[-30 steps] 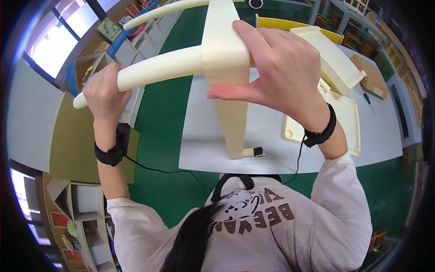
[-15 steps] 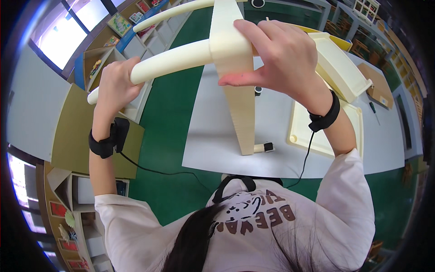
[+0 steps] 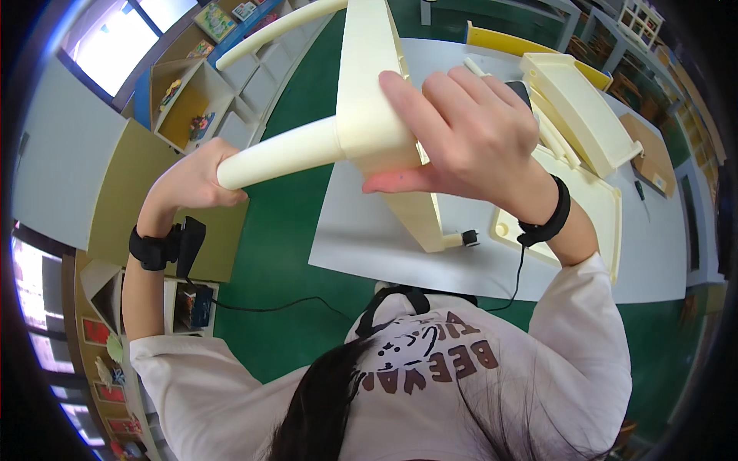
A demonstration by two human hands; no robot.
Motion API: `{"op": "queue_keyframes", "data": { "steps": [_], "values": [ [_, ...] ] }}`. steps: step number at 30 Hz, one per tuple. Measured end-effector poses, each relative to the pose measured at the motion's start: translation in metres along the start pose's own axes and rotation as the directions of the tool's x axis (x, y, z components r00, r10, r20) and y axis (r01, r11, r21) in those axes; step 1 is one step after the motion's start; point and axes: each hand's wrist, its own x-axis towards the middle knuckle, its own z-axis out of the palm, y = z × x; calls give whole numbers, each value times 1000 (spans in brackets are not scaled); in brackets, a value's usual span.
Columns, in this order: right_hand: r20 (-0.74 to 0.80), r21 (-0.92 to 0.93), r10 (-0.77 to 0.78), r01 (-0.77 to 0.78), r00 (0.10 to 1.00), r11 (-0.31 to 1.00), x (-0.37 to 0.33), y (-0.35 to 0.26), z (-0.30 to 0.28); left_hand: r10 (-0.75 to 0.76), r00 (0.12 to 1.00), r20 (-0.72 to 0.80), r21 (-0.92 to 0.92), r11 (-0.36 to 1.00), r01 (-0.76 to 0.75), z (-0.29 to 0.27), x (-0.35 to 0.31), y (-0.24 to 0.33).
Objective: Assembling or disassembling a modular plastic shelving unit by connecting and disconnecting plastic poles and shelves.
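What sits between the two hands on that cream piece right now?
In the head view, only the cream tapered leg runs from the left hand to the flat cream panel under the right hand; nothing else lies between.

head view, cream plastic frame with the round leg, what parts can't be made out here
- Cream plastic frame: top cut off by the head view's upper edge.
- Round cream leg: its end hidden inside the left hand.
- Frame's near face: covered by the right hand.
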Motion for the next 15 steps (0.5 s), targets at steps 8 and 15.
{"op": "queue_keyframes", "data": {
  "steps": [8,15],
  "values": [
    [-7,111,59,-57,998,992,2,-1,5,62,929,-365,110,994,-23,26,-17,2],
    [-55,122,97,-90,994,988,-4,16,1,119,725,-678,364,912,190,46,-20,-22]
  ]
}}
